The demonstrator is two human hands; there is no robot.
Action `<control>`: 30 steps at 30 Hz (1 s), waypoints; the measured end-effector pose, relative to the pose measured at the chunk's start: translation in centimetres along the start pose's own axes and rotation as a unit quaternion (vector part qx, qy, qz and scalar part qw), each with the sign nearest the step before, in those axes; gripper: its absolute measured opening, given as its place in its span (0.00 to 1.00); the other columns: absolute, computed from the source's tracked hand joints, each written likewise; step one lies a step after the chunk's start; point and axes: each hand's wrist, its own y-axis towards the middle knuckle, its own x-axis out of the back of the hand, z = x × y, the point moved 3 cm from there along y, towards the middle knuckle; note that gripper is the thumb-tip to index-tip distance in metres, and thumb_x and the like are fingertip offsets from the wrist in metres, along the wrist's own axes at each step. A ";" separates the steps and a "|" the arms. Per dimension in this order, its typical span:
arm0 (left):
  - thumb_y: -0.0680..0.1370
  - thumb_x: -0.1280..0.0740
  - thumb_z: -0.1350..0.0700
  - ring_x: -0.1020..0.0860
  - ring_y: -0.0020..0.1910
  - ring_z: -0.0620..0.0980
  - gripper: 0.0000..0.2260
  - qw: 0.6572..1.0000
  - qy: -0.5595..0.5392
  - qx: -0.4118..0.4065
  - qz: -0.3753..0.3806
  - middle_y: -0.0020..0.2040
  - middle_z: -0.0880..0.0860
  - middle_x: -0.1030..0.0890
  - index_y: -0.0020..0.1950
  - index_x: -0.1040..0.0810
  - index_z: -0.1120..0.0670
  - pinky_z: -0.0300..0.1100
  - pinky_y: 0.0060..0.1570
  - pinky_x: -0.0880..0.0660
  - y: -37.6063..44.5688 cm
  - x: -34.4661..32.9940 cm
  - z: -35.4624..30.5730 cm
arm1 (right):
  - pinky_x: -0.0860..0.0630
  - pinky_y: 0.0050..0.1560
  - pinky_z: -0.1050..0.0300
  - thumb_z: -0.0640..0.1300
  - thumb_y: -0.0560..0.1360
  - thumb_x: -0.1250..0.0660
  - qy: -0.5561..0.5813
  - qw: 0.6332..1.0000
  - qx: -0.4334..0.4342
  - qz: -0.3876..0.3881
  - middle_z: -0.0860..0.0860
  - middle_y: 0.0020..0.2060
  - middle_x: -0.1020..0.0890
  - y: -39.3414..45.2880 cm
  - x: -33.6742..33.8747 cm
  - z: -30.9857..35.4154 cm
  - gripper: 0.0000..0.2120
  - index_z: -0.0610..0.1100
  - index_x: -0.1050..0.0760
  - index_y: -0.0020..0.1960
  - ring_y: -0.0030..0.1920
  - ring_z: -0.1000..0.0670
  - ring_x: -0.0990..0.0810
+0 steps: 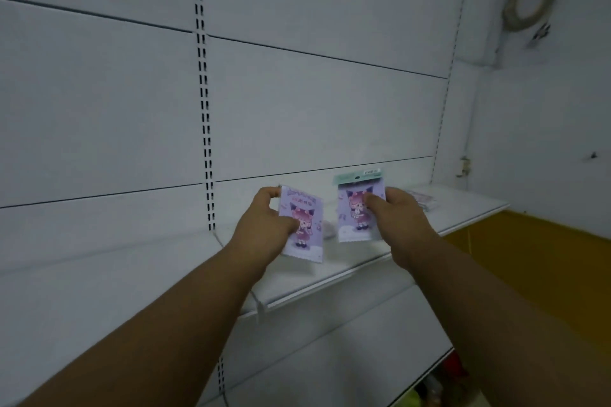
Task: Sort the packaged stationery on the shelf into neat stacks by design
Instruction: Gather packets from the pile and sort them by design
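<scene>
Both arms reach out over the white shelf [347, 277], and each hand has a packet. The left hand [264, 225] pinches a purple packet [305, 225] by its left edge — thumb on the front, fingers curled behind — and the packet tilts, its top leaning toward 11 o'clock. At 3 o'clock from it, well apart, the right hand [396, 211] grips a second purple packet [355, 218] the same way, thumb pressed on the cartoon figure; this one stands nearly upright and carries a green header card [357, 177] at its 12 o'clock edge. Both show the same pink-haired character. Between the two packets something pale [329, 230] lies on the shelf, too blurred to identify. At 3 o'clock from the right hand, more packaged stationery [421, 200] lies flat on the shelf near the back panel [314, 109].
</scene>
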 end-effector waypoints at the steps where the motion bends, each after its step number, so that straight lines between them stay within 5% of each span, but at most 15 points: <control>1: 0.75 0.31 0.64 0.16 0.42 0.54 0.22 1.000 0.002 0.007 -0.002 0.48 0.54 0.17 0.63 0.30 0.45 0.45 0.38 0.19 1.5 -1.0 0.1 | 0.22 0.52 0.46 0.46 0.78 0.36 0.003 1.000 -0.004 -0.002 0.40 0.47 0.15 1.8 0.3 -0.7 0.12 0.37 0.21 0.49 0.51 0.38 0.18; 6: 0.75 0.33 0.65 0.18 0.42 0.51 0.23 0.999 -0.015 0.032 -0.037 0.46 0.49 0.20 0.65 0.30 0.45 0.38 0.30 0.25 8.0 -3.2 0.7 | 0.24 0.43 0.54 0.45 0.79 0.36 -0.004 1.000 -0.006 0.010 0.42 0.46 0.15 8.5 -0.6 -2.8 0.11 0.37 0.20 0.51 0.43 0.44 0.18; 11: 0.76 0.34 0.65 0.19 0.40 0.49 0.21 0.996 -0.027 0.051 -0.067 0.47 0.50 0.21 0.62 0.31 0.43 0.36 0.25 0.23 13.1 -5.6 0.5 | 0.20 0.48 0.52 0.44 0.78 0.36 0.002 0.999 0.000 0.043 0.45 0.44 0.14 14.4 -1.6 -3.8 0.10 0.40 0.19 0.49 0.45 0.44 0.16; 16: 0.76 0.34 0.66 0.16 0.44 0.57 0.23 0.992 -0.060 0.088 -0.069 0.50 0.54 0.20 0.65 0.31 0.45 0.47 0.37 0.17 17.3 -10.6 1.0 | 0.21 0.55 0.44 0.45 0.77 0.36 0.007 0.998 0.000 0.065 0.43 0.46 0.15 20.1 0.6 -5.2 0.11 0.39 0.19 0.50 0.49 0.40 0.16; 20: 0.75 0.35 0.67 0.17 0.46 0.59 0.26 0.988 -0.073 0.106 -0.084 0.57 0.58 0.21 0.69 0.30 0.45 0.45 0.32 0.19 19.8 -15.7 2.0 | 0.21 0.54 0.41 0.44 0.77 0.36 0.009 0.994 0.010 0.106 0.42 0.46 0.14 24.9 2.9 -7.4 0.10 0.39 0.20 0.50 0.48 0.39 0.16; 26: 0.76 0.35 0.67 0.18 0.46 0.59 0.23 0.974 -0.087 0.178 -0.112 0.55 0.58 0.21 0.66 0.30 0.46 0.49 0.36 0.17 22.8 -23.1 2.9 | 0.19 0.51 0.45 0.40 0.79 0.36 0.032 0.983 0.009 0.179 0.43 0.45 0.14 31.5 5.6 -10.4 0.07 0.43 0.21 0.45 0.46 0.41 0.15; 30: 0.75 0.32 0.63 0.17 0.46 0.58 0.23 0.968 -0.027 0.203 -0.145 0.55 0.58 0.20 0.67 0.29 0.47 0.46 0.35 0.18 23.7 -25.3 3.7 | 0.20 0.54 0.41 0.40 0.77 0.36 0.029 0.969 -0.010 0.245 0.41 0.46 0.14 33.8 5.0 -12.7 0.07 0.39 0.20 0.50 0.47 0.39 0.15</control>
